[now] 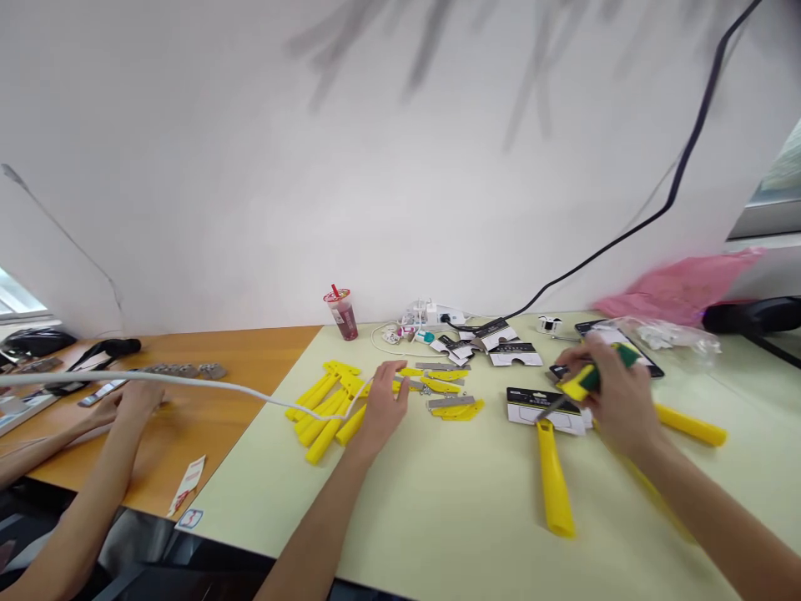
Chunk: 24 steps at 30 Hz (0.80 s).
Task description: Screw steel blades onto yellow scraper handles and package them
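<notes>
head view: right hand (618, 402) grips screwdriver (583, 384) at yellow handle (556, 488); slanted, it could slip; left hand (383, 407), left of handle, open.

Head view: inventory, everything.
Handles: several, yellow, piled left; others right.
Blades: several, grey, mid-table.
Strips: several, yellow, beside blades.
Cards: several, black-white, back and mid-right.
Screwdriver: one, yellow-green, right hand.
Cup: one, reddish, by wall.
Power strip: one, white, by wall.
Cord: one, black, right.
Cable: one, white, crossing left.
Flat device: one, black, right.
Bags: two, pink and clear, far right.
Table: one, green, centre.
Desk: one, orange, left.
Co-worker's hands: two, bare, at desk.
Left hand: one, bare, beside piled handles.
Right hand: one, bare, around screwdriver.
</notes>
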Available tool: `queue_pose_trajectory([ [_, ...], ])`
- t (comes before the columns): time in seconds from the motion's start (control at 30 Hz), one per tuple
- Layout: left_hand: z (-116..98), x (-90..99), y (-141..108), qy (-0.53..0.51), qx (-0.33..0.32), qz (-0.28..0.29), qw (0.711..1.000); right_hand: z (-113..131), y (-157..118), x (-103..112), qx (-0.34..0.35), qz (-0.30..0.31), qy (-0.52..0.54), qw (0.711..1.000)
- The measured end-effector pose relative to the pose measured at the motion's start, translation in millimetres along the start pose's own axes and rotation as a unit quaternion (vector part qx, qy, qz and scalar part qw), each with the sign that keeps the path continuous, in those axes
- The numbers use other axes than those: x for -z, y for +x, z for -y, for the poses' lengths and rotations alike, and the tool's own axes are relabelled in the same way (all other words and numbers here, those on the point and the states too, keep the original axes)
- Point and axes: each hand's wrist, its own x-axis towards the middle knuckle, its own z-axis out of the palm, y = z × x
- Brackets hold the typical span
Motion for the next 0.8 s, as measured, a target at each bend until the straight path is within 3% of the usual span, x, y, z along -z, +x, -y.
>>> queue_pose_trajectory([
  [0.1,17.9,11.5,3.0,0.068,0.030,0.008,0.997,-27.5,-8.8,-19.4,-0.083,0.013,0.089,0.992],
  [0.33,25.8,17.6,0.5,0.207,0.046,0.107,0.971,-47.8,-25.2,-17.7,-0.083,0.109,0.081,0.987],
  [0.53,30.0,19.8,0.9,0.217,0.068,0.147,0.963,-52.7,-18.1,-15.7,-0.120,0.162,0.075,0.977],
  [0.8,27.5,18.0,3.6,0.162,0.067,0.159,0.972,-54.1,-15.9,-16.0,-0.142,0.169,0.065,0.973],
])
